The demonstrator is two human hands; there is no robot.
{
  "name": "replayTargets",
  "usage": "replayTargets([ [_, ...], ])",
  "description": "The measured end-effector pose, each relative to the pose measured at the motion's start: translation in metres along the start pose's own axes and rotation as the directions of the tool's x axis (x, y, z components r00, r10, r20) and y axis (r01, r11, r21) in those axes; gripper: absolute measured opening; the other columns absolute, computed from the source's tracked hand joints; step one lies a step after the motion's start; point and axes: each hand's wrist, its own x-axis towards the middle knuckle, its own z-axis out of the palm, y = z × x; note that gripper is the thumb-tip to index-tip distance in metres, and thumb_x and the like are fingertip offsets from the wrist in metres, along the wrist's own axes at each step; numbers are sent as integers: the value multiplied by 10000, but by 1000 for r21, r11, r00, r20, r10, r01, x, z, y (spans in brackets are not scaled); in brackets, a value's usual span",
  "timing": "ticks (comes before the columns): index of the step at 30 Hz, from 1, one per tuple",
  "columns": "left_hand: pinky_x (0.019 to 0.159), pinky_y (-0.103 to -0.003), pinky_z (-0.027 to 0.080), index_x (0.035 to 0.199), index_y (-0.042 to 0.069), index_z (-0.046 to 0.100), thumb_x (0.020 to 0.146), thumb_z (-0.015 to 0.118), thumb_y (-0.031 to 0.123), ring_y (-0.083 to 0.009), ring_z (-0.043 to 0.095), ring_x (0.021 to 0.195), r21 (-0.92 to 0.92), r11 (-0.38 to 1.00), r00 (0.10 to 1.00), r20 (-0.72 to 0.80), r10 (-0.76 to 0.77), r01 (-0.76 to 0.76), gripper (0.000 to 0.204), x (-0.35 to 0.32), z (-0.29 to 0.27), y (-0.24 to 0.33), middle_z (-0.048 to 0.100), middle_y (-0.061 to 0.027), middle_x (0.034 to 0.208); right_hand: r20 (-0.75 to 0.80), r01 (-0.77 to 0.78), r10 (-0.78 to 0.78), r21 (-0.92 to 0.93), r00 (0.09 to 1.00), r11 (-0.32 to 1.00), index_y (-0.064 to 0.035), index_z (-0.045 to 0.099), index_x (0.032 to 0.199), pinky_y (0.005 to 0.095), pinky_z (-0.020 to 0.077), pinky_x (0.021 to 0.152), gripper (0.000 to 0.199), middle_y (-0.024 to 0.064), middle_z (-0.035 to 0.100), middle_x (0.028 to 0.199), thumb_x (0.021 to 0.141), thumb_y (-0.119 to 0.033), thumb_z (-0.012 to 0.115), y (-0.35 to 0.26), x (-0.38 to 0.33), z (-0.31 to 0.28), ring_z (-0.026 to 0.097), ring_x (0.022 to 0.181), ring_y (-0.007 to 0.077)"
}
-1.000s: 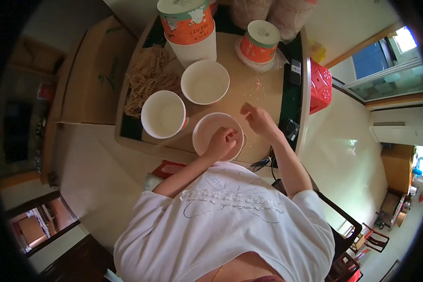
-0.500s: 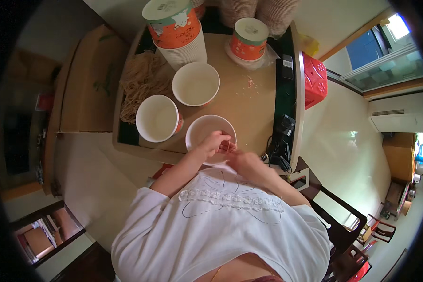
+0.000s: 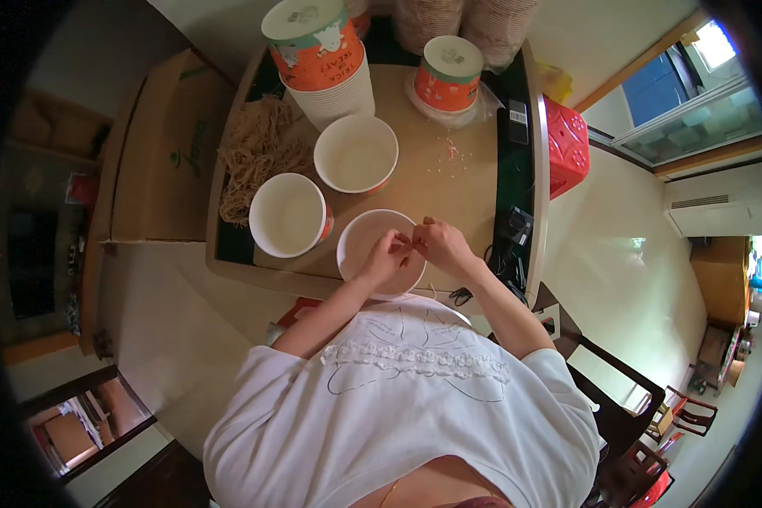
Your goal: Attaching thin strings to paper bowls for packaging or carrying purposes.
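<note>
Fingers point(image 3: 395, 240) of the left hand point(image 3: 379, 264) are bent and drawn together at the tips, meeting the curled fingers of the right hand point(image 3: 449, 248); whether something small is pinched between them, I cannot tell. Both hands work at the near tub point(image 3: 356, 241), a white-walled, open-mouthed container at the front of the worktop point(image 3: 237, 273). It lies directly under the left fingers, which hang over its mouth, while the right hand stands at its right edge. Inside, the pale wall and part of the floor show around the left hand. A thin pale cord point(image 3: 434, 290) curves beside the tub's lower right.

The left forearm slants up from the lower left, the right one from the lower right, so the hands meet in front of the chest.

Beyond the near tub, two more open tubs show plain white interiors: the left tub point(image 3: 286, 216) and the middle tub point(image 3: 356, 154). Behind them a nested stack of tubs point(image 3: 326, 97) stands upside down, an orange-and-green one on top, with a tangled heap of brown twine point(image 3: 258, 152) to its left. Farther right, an inverted orange tub point(image 3: 449, 83) sits among clear plastic.
</note>
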Motion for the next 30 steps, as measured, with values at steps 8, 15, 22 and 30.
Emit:
replayTargets([
  [8, 498, -327, 435, 822, 91, 626, 755, 674, 89, -182, 527, 542, 647, 456, 738, 256, 625, -611, 83, -24, -7, 27, 487, -63, 657, 50, -173, 166, 265, 985, 948, -43, 611, 783, 365, 465, 617, 133, 116, 578, 730, 763, -174, 624, -1, 4, 2, 587, 688, 276],
  [15, 477, -351, 475, 863, 155, 673, 777, 644, 187, -219, 565, 557, 836, 232, 741, 270, 615, -497, 96, -24, -6, 33, 482, -52, 646, -173, -37, 112, 387, 979, 922, -25, 617, 817, 323, 457, 607, 94, 98, 537, 727, 758, -97, 630, -8, 6, 4, 547, 670, 233],
  [22, 479, -371, 469, 838, 137, 641, 770, 637, 170, -230, 558, 578, 834, 256, 742, 243, 625, -489, 76, -23, -5, 33, 496, -59, 655, -85, -35, 83, 455, 993, 890, -18, 593, 866, 269, 470, 619, 125, 96, 590, 749, 746, -32, 629, -5, 14, 1, 576, 657, 180],
  [30, 499, -366, 478, 753, 109, 612, 753, 659, 163, -242, 578, 590, 819, 196, 741, 350, 574, -539, 72, -29, -1, 26, 529, -68, 670, -37, -38, 93, 713, 995, 700, -35, 575, 1008, 250, 492, 630, 222, 65, 618, 741, 791, 0, 610, 0, 22, -6, 595, 696, 104],
])
